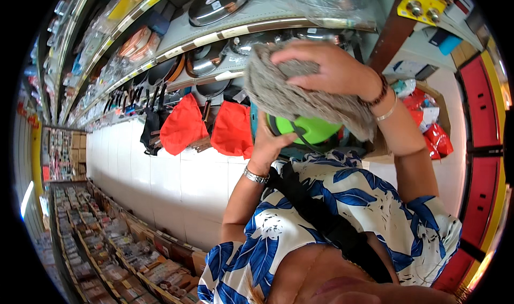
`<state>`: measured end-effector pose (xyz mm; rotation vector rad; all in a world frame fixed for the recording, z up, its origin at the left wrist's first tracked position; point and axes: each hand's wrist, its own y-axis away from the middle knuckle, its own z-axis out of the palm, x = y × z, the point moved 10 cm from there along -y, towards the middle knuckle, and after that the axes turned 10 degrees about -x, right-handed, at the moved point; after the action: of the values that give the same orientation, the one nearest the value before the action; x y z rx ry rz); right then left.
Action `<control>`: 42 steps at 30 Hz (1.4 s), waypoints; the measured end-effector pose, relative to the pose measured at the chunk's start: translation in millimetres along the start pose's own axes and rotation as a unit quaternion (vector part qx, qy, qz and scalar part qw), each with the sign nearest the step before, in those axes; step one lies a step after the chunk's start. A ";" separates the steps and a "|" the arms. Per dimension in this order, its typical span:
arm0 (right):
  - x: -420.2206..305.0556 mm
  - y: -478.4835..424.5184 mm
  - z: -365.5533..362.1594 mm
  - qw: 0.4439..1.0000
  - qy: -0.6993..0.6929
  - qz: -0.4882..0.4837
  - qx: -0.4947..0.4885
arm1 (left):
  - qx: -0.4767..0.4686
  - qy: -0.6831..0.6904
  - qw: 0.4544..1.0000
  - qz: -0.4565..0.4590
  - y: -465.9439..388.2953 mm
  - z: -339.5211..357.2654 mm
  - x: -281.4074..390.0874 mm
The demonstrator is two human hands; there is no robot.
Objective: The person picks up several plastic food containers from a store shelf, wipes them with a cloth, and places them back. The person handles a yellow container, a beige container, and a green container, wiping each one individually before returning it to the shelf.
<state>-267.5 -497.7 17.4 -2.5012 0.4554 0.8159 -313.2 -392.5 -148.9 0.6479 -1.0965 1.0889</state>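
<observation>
In the head view, my left hand [270, 143] grips a rounded bright green object [311, 128] with dark edging and a thin dark loop. Its thumb lies across the near side; some fingers are hidden. A bunched grey-brown cloth [267, 77] drapes over the top of the green object and covers much of it. From above, my right hand [333, 67] clasps this cloth, its fingers spread over the folds and slightly blurred. The cloth hangs down beneath my right wrist. What exactly the green object is, I cannot tell.
Store shelves [225, 33] with pans and plastic-wrapped lids rise ahead. Red cloth covers [184, 125] hang around handled items below. To the right stand an open carton [435, 115] of red packets and red cabinets [480, 103]. Stocked racks [112, 247] line the aisle behind to the left.
</observation>
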 end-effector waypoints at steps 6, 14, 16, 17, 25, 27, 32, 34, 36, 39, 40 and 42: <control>29.5 42.6 7.5 0.962 -0.165 0.116 0.182 | 0.044 0.274 0.960 0.041 19.9 -24.7 -16.4; 29.4 79.2 24.0 0.931 -0.156 0.115 0.308 | 0.024 0.043 0.999 0.004 16.0 -21.7 17.2; 13.3 65.9 6.8 0.959 -0.080 0.107 0.249 | -0.009 -0.150 0.988 0.019 15.8 -25.9 29.4; 9.0 49.7 8.6 0.979 -0.067 0.100 0.161 | -0.024 -0.244 0.969 0.027 16.5 -24.5 31.9; 48.2 6.1 17.6 0.988 -0.110 0.105 -0.005 | -0.026 0.043 0.999 -0.015 5.2 -16.2 30.6; 50.2 21.2 16.8 0.978 -0.145 0.127 0.079 | -0.024 0.080 0.996 -0.041 10.7 -31.5 4.8; 79.3 75.7 45.3 0.901 -0.263 0.189 0.287 | 0.026 0.228 0.973 0.027 14.9 -38.2 -6.2; 73.6 85.4 51.4 0.878 -0.279 0.179 0.345 | 0.052 0.264 0.962 0.044 11.2 -37.8 -6.2; 53.4 88.1 48.2 0.891 -0.242 0.156 0.350 | 0.052 -0.011 0.998 0.017 12.0 -44.2 -6.0; 44.1 91.5 33.2 0.895 -0.257 0.131 0.342 | 0.071 0.210 0.975 0.025 9.4 -24.0 -11.0; 45.6 96.7 26.6 0.902 -0.244 0.133 0.331 | 0.054 0.191 0.980 -0.006 6.7 -18.2 -10.9; 38.8 99.6 12.5 0.916 -0.200 0.137 0.320 | 0.027 0.063 0.997 -0.032 -1.1 -21.8 1.0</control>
<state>-287.4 -580.8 -48.2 -1.6395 0.7874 1.0502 -304.0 -373.9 -155.8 0.6439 -0.9352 1.0925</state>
